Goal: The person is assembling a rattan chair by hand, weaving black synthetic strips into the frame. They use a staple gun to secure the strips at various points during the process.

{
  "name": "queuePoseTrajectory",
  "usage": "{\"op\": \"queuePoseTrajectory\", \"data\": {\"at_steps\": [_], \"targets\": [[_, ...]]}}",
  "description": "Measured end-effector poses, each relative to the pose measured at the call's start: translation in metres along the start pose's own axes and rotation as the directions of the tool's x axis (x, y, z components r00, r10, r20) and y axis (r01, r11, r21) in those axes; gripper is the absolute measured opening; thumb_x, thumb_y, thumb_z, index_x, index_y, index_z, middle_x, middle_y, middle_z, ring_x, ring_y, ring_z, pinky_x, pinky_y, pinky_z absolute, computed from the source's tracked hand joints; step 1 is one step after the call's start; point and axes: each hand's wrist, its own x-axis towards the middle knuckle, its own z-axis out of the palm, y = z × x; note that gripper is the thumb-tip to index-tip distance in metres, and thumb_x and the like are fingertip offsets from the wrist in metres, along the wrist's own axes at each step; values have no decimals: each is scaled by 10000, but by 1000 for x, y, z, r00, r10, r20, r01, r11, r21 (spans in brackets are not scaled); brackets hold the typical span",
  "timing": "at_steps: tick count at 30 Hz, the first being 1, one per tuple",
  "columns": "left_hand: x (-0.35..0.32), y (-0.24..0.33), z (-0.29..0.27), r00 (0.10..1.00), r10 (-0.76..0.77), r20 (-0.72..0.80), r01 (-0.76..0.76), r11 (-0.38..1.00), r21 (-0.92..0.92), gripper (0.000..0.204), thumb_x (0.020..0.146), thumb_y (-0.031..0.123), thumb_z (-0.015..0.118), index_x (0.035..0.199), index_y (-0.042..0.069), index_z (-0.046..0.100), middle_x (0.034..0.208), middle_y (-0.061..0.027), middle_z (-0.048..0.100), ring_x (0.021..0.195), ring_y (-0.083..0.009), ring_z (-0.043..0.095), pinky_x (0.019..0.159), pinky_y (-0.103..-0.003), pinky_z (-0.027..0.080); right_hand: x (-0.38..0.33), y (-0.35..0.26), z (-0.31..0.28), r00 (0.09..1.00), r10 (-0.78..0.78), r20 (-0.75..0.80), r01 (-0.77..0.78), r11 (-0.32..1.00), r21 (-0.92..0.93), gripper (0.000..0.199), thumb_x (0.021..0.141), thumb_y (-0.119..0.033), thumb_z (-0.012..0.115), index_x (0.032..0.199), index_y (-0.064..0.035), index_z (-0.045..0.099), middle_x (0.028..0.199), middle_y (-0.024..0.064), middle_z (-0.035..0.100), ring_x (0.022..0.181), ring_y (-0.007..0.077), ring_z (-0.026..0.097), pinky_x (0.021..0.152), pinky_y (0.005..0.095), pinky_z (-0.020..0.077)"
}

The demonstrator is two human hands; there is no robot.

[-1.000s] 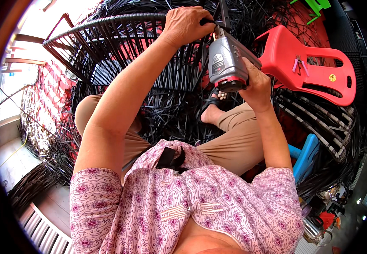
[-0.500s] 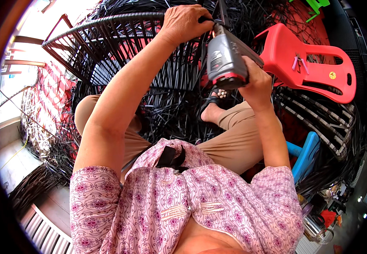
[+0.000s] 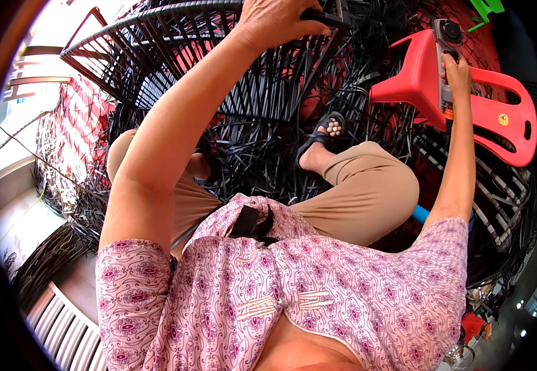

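Note:
My left hand (image 3: 278, 23) is closed on the upper edge of a black woven rattan-style chair frame (image 3: 157, 46), near its corner; the fingertips are partly hidden. Out to the right, my right hand (image 3: 457, 75) wraps round the handle of a grey air staple gun (image 3: 446, 37) with a black round cap. An orange fitting (image 3: 449, 114) shows below that hand. The gun is over the seat of a red plastic chair (image 3: 414, 77); I cannot tell whether it rests there.
Loose black plastic strips (image 3: 244, 164) cover the floor around my feet. Bundled striped rods (image 3: 479, 185) lie under the red chair. A green plastic piece (image 3: 486, 11) stands far right, and a white slatted piece (image 3: 64, 328) lies at lower left.
My right hand has carried the staple gun from the woven frame's corner rightward to above the red chair. My left hand stays on the frame, slightly higher in view. The pink-handled tool is now hidden.

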Motion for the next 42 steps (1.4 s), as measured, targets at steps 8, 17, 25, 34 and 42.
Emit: {"op": "queuePoseTrajectory", "data": {"at_steps": [8, 17, 25, 34, 42], "targets": [[1, -7, 16, 997, 48, -61, -37, 984, 171, 434, 763, 530, 749, 964, 145, 750, 848, 5, 672, 808, -226, 677, 695, -359, 509, 86, 93, 51, 1000, 6, -31, -25, 761, -648, 561, 845, -441, 690, 1216, -27, 609, 1069, 183, 704, 991, 367, 675, 835, 468, 517], [-1, -3, 15, 997, -70, 38, 65, 991, 116, 421, 761, 464, 754, 1037, 146, 743, 931, -53, 693, 935, -274, 679, 788, -418, 515, 101, 8, 59, 874, -440, -205, 285, 806, -518, 708, 886, -539, 634, 1325, 10, 554, 1183, 218, 675, 1138, 382, 621, 953, 452, 469], [-31, -5, 32, 937, 206, -283, -119, 947, 298, 401, 697, 523, 797, 854, 174, 676, 731, 31, 595, 707, -185, 634, 676, -332, 487, -46, -228, 127, 162, -844, 511, 985, 165, -39, 269, 907, -264, 583, 1005, -60, 728, 927, 124, 737, 876, 269, 716, 743, 420, 551], [-45, 11, 27, 937, 85, -339, -44, 991, 128, 523, 643, 560, 832, 875, 146, 609, 762, -15, 650, 739, -239, 662, 698, -362, 503, -53, -230, 174, 213, -426, 879, 957, 273, -100, 268, 888, -255, 562, 922, -54, 736, 911, 161, 728, 828, 326, 704, 723, 434, 534], [-43, 14, 21, 970, -36, -239, 58, 995, 84, 610, 618, 601, 833, 914, 113, 616, 806, -56, 693, 788, -272, 689, 713, -384, 520, -55, -234, 178, 431, -454, 780, 640, 763, 90, 325, 808, -289, 644, 996, -37, 727, 840, 122, 724, 763, 242, 680, 697, 391, 527]]}}
